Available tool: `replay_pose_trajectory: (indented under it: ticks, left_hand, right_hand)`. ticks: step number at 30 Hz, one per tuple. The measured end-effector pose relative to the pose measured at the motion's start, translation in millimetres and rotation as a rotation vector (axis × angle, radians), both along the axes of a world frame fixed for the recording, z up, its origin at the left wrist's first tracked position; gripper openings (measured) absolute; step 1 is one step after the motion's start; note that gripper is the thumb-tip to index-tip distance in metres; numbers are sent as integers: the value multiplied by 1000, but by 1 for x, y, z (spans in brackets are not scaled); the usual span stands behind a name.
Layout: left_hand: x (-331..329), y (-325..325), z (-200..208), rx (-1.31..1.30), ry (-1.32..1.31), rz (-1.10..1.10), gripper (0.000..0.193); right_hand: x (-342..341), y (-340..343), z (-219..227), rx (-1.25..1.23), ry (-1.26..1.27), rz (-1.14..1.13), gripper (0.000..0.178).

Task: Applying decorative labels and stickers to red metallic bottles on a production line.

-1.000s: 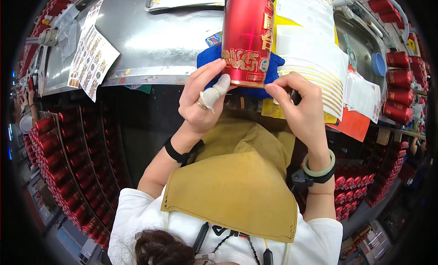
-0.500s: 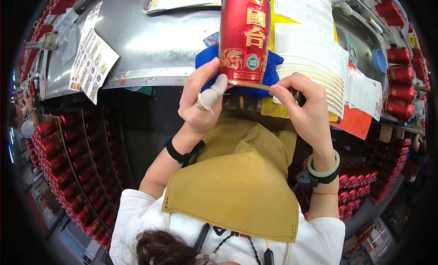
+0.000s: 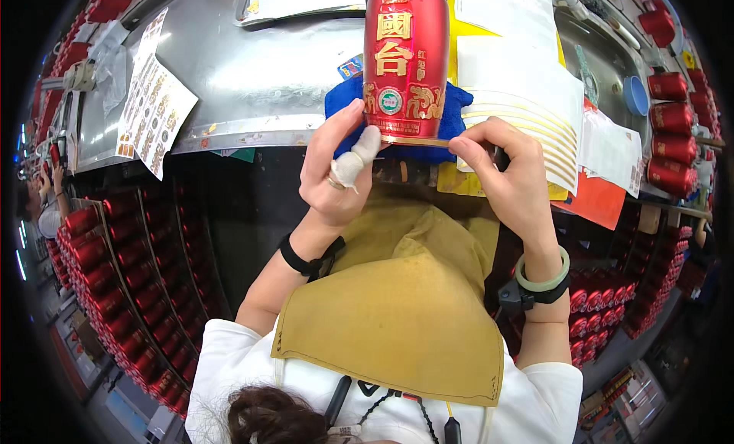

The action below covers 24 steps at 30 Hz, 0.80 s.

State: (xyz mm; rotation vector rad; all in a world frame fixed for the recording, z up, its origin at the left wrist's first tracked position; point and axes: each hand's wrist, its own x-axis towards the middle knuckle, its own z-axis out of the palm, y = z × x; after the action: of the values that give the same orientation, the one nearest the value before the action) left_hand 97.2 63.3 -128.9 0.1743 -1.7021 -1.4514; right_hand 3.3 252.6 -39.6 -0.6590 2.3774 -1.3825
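Observation:
A glossy red bottle (image 3: 405, 69) with raised gold decoration and a small green-and-white round label rests on a folded blue cloth (image 3: 456, 111). My left hand (image 3: 336, 161) is closed on the bottle's lower left. Its index finger lies against the side, and its thumb, wrapped in white, presses at the base edge. A thin gold strip (image 3: 420, 142) runs along that base edge and sticks out to the right. My right hand (image 3: 508, 165) pinches the strip's free end between thumb and index finger. The bottle's far side is hidden.
White sheets with gold strips (image 3: 527, 130) lie right of the bottle, beside an orange-red sheet (image 3: 592, 201). A printed sticker sheet (image 3: 160, 107) hangs over the metal table's (image 3: 229, 69) front edge at left. Racks of red bottles (image 3: 115, 268) stand on both sides; a blue cup (image 3: 634, 97) is farther right.
The bottle has turned about its long axis, so its gold lettering and round label have shifted left and more decoration shows at right. Both hands keep nearly the same places.

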Motion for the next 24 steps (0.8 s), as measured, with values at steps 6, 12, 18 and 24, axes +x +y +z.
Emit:
replay_pose_trajectory:
  ticks: [6, 12, 18, 24]
  left_hand:
    - [-2, 7, 29, -695, -110, 150, 25]
    - [-5, -1, 10, -249, -22, 1, 29]
    - [-1, -13, 11, -329, -112, 13, 36]
    - [1, -5, 23, -267, -45, -22, 36]
  right_hand:
    - [-2, 2, -7, -7, 2, -13, 18]
    - [0, -3, 3, 20, -31, 11, 18]
    - [4, -3, 11, -34, -37, 2, 15]
    - [10, 0, 27, -143, -49, 25, 13]
